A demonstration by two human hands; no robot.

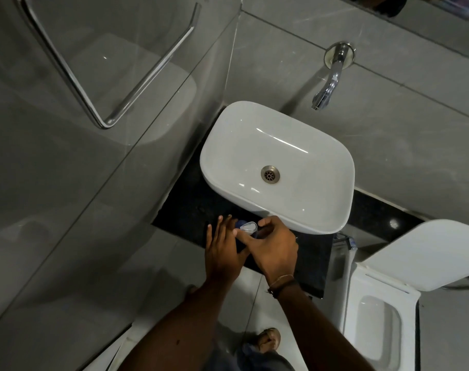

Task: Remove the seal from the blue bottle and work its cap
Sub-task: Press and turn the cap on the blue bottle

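Just below the front-left rim of the white basin (pixel 277 167), over the black counter (pixel 190 207), a blue bottle (pixel 240 224) mostly hidden between both hands. Left hand (pixel 222 253) beside it, fingers extended and loose. Right hand (pixel 274 250) curled, fingertips pinching a clear plastic piece (pixel 248 226) at the bottle's top; seal or cap, cannot tell.

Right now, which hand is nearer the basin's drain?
The right hand. It sits just below the basin's front rim, below the drain; the left hand is further left, over the dark counter.
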